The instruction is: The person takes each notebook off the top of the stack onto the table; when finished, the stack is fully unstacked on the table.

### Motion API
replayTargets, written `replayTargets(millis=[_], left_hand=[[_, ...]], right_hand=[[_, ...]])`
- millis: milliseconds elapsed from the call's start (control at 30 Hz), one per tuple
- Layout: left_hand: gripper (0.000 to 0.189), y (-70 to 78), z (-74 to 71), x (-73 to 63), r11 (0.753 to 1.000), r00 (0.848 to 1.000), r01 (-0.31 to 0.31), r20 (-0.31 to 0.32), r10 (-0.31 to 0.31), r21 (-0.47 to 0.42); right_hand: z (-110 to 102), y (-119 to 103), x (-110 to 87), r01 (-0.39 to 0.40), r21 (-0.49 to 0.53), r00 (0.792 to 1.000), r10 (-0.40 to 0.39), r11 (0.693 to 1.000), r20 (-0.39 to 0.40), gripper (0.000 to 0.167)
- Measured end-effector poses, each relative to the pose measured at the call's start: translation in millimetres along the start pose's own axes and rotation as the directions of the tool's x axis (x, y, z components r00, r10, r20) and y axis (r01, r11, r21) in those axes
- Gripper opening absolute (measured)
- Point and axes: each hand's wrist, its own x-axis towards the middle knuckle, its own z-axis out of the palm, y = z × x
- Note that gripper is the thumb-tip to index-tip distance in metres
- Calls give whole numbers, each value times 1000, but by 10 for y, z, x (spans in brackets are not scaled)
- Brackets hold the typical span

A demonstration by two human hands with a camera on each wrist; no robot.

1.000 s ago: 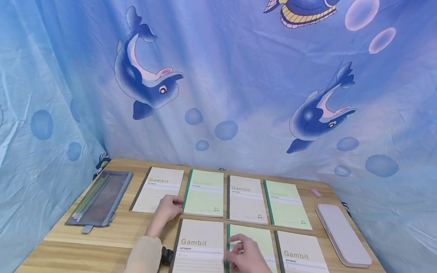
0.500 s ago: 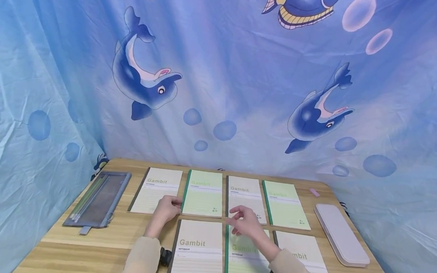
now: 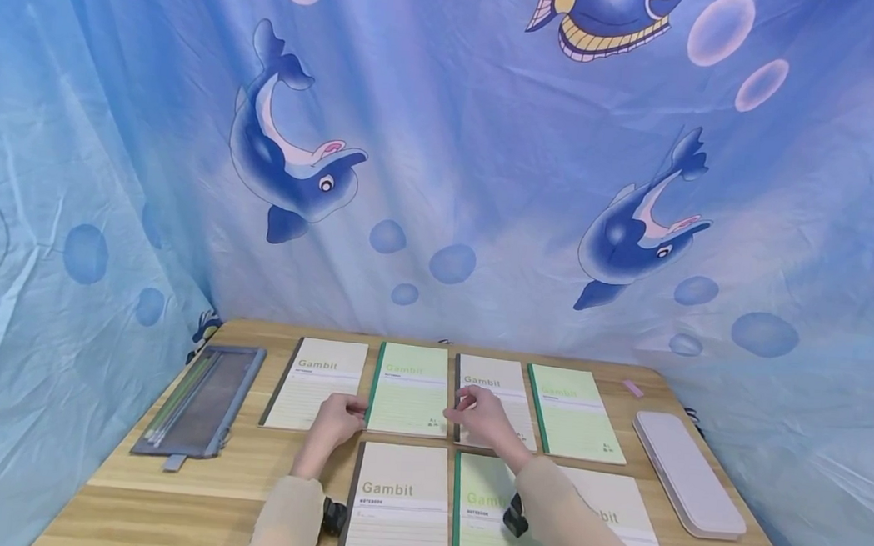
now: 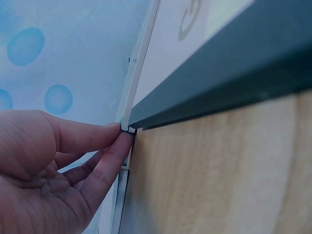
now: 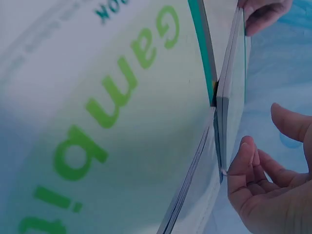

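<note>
My left hand (image 3: 336,424) pinches the lower left corner of a green-spined notebook (image 3: 409,388), second from the left in the back row. In the left wrist view, thumb and index finger meet at that corner, beyond a dark spine in the foreground. My right hand (image 3: 482,416) hovers over the lower left part of a white notebook (image 3: 507,379) in the same row, beside the green one's right edge. The right wrist view shows the right thumb apart from the bent fingers (image 5: 243,165), nothing between them. A front-row green notebook (image 5: 141,112) fills much of that view.
More Gambit notebooks lie about: a white one (image 3: 326,366) and a green one (image 3: 575,407) at the row's ends, others in front (image 3: 401,521). A mesh pencil pouch (image 3: 211,401) lies left, a pale case (image 3: 687,476) right, near a small pink piece (image 3: 633,388).
My right hand has moved away from me, from the front-row green notebook to the back-row white one. The left hand has stayed at the green notebook's corner.
</note>
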Motion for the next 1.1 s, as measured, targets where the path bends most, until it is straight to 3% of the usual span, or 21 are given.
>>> replayTargets(millis=[300,500,800,1100], left_hand=[[34,5,40,-4,1000,1000,-2,2,2,-5],[34,11,61,9,1000,1000,-7,0,7,-9],[34,6,58,0,1000,1000,2,3,-2,-6],[34,9,-5,-8,999,1000,-9,-1,9,31]], right_hand=[[38,92,245,-14,-54,1000,15,998,16,50],[25,134,347,31,-97,999,-30,995,9,51],[45,278,402,17,-15,999,-16,1000,32,47],[107,234,411,18,-75,998,-13,997,68,44]])
